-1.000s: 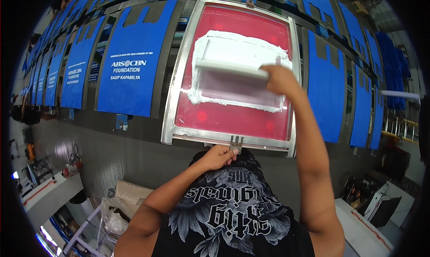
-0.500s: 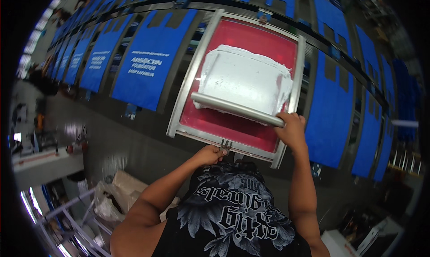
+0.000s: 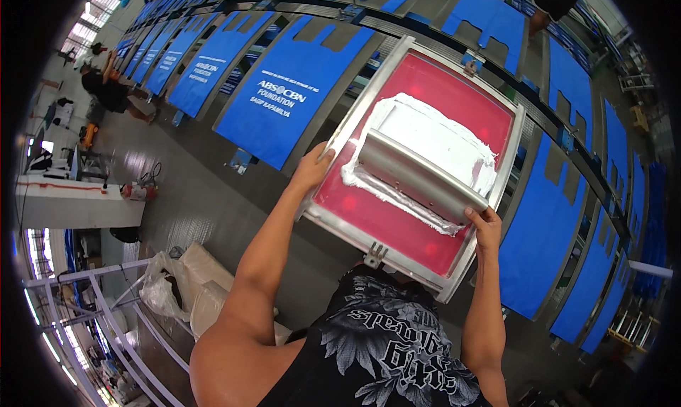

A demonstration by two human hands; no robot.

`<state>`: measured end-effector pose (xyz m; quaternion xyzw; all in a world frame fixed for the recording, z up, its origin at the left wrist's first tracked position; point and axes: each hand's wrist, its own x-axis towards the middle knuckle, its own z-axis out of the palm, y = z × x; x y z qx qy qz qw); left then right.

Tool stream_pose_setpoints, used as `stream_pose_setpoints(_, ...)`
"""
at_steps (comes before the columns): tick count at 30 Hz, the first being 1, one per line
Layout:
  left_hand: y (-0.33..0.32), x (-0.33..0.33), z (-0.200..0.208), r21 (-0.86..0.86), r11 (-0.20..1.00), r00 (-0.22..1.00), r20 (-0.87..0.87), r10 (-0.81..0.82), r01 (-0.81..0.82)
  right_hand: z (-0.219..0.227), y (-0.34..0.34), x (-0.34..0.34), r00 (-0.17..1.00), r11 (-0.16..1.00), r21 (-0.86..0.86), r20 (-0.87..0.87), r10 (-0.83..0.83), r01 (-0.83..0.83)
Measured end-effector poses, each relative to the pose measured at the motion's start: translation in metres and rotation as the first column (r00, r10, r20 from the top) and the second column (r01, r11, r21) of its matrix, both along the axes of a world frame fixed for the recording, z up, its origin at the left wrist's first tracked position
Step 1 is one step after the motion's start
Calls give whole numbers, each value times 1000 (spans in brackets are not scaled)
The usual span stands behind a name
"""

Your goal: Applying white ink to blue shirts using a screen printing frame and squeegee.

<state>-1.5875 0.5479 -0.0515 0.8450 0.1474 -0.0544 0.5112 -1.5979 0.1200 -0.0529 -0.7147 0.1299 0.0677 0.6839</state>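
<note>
A screen printing frame (image 3: 515,139) with metal rails and red mesh (image 3: 365,212) lies tilted in front of me. Thick white ink (image 3: 429,130) covers the middle of the mesh, with a ridge of it along the squeegee's near side. My left hand (image 3: 312,167) is closed on the frame's left rail, thumb on top. The long metal squeegee (image 3: 418,176) rests across the inked mesh, and my right hand (image 3: 486,227) grips its right end. At the near rail sits a small metal clamp (image 3: 374,254).
Blue flat bags (image 3: 284,98) lie on boards to the left, several with white print. More blue bags (image 3: 539,237) lie to the right. A person (image 3: 117,91) is at the far left, another (image 3: 557,3) beyond the boards. Plastic-wrapped bundles (image 3: 206,279) stand behind my left arm.
My left hand has left the clamp at the near rail and taken hold of the left rail. The squeegee now leans differently, its broad side showing. The view has shifted.
</note>
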Motion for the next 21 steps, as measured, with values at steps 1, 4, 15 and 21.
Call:
stream_pose_setpoints(1, -1, -8, 6, 142, 989, 999, 31, 37, -41, 10, -4, -4, 1000, 1000, 7, -10, 6, -6)
stream_pose_setpoints(4, -31, -26, 53, -11, 999, 997, -60, 43, -44, 44, -43, -18, 1000, 1000, -20, -15, 19, -19)
stream_pose_setpoints(15, -205, -41, -1, -163, 972, 974, 179, -136, 166, 77, -214, -100, 974, 951, -216, 8, -224, 221)
stream_pose_setpoints(21, -165, -58, -21, -209, 976, 993, 116, -36, 59, 44, -169, -73, 993, 987, -117, -24, -116, 112)
